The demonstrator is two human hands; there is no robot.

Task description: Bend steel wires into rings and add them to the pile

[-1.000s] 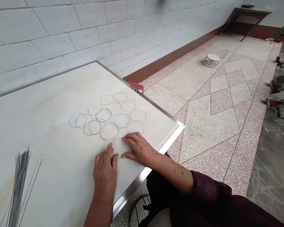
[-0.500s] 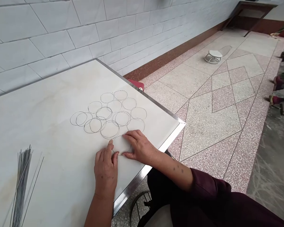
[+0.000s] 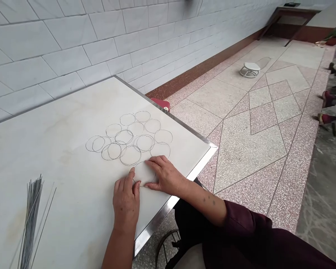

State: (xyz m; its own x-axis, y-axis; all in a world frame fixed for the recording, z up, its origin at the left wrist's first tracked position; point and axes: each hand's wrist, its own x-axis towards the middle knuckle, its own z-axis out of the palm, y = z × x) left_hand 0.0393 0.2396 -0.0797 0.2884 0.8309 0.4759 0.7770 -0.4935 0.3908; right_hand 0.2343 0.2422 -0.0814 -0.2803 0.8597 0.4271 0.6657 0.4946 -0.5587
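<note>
A thin wire ring (image 3: 140, 163) lies near the table's front edge, with both of my hands at its rim. My left hand (image 3: 126, 196) grips its left and lower side with the thumb and fingertips. On the other side, my right hand (image 3: 166, 175) curves round the ring, its thumb at the lower edge and its fingers at the upper right. Just beyond my hands, several similar wire rings (image 3: 130, 145) are spread flat, some overlapping. A bundle of straight wires (image 3: 32, 220) rests at the left, one loose wire (image 3: 43, 222) beside it.
The white table (image 3: 72, 209) has a metal edge (image 3: 197, 170) and stands by a tiled wall (image 3: 106, 24). A red seat (image 3: 161, 104) shows behind the table. A small white stool (image 3: 250, 69) stands on the floor. Other people's feet (image 3: 326, 108) are at the far right.
The camera view has shifted slightly, so the table and wires appear a little lower and farther right. My hands keep almost the same hold on the ring.
</note>
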